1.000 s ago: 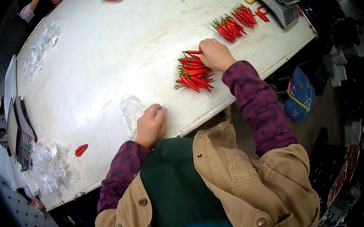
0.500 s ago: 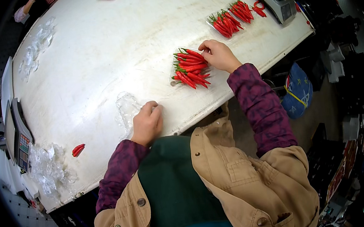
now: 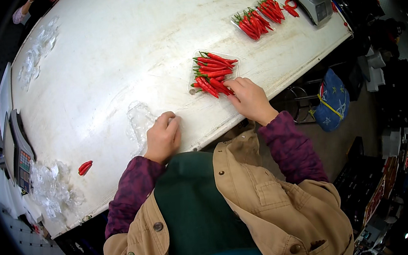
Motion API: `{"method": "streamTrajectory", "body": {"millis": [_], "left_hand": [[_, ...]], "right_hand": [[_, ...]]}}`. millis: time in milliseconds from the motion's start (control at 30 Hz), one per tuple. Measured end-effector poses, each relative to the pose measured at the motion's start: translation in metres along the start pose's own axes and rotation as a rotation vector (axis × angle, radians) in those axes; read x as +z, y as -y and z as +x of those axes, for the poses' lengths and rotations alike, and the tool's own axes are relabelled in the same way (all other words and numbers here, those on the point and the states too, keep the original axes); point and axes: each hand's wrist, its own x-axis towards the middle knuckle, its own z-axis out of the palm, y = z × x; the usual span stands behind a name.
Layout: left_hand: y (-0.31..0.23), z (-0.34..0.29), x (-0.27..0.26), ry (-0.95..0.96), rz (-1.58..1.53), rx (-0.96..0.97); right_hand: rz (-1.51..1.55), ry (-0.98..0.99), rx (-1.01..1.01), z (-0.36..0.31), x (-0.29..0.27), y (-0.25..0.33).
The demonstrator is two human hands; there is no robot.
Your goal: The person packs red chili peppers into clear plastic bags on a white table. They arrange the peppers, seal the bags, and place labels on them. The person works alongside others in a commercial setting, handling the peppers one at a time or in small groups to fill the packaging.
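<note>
Red chillies [image 3: 213,70], heaped in one clear tray [image 3: 234,55]. My right hand [image 3: 250,100]: at the tray's near right side, fingers bent against chillies; whether pinching, I cannot tell. My left hand [image 3: 162,139]: left of the tray, curled by crumpled clear plastic [image 3: 139,116], grip hidden. Right beyond the tray: two chilli bunches [image 3: 251,23], one grey scale [image 3: 320,12].

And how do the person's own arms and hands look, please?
The left hand and right hand are bare, without gloves. Purple sleeves with a dark mottled pattern reach toward the wrists, coming out from wider tan jacket sleeves.
</note>
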Motion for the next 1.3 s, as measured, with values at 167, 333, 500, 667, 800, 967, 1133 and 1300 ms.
{"method": "streamTrajectory", "body": {"millis": [167,333,500,667,800,967,1133,1300], "left_hand": [[0.000,0.000,0.000,-0.003,0.003,0.003],[0.000,0.000,0.001,0.000,-0.005,-0.001],[0.001,0.000,0.001,0.002,0.003,-0.003],[-0.001,0.000,0.000,0.010,0.001,-0.017],[-0.001,0.001,-0.001,0.015,0.003,-0.008],[0.000,0.000,0.000,0.003,0.003,-0.002],[0.000,0.001,0.000,-0.011,0.005,0.005],[0.001,-0.001,0.002,-0.002,0.009,0.003]], "right_hand": [[0.037,-0.042,0.009,0.002,0.008,-0.005],[0.014,-0.126,0.036,0.015,0.015,-0.007],[-0.021,-0.238,-0.009,0.018,0.012,0.008],[-0.107,-0.239,-0.037,0.016,0.026,0.033],[-0.228,-0.269,-0.051,0.016,0.038,0.032],[-0.357,-0.278,-0.042,0.016,0.041,0.032],[-0.241,-0.260,0.019,0.020,0.044,0.032],[0.084,-0.238,0.086,0.022,0.030,0.024]]}}
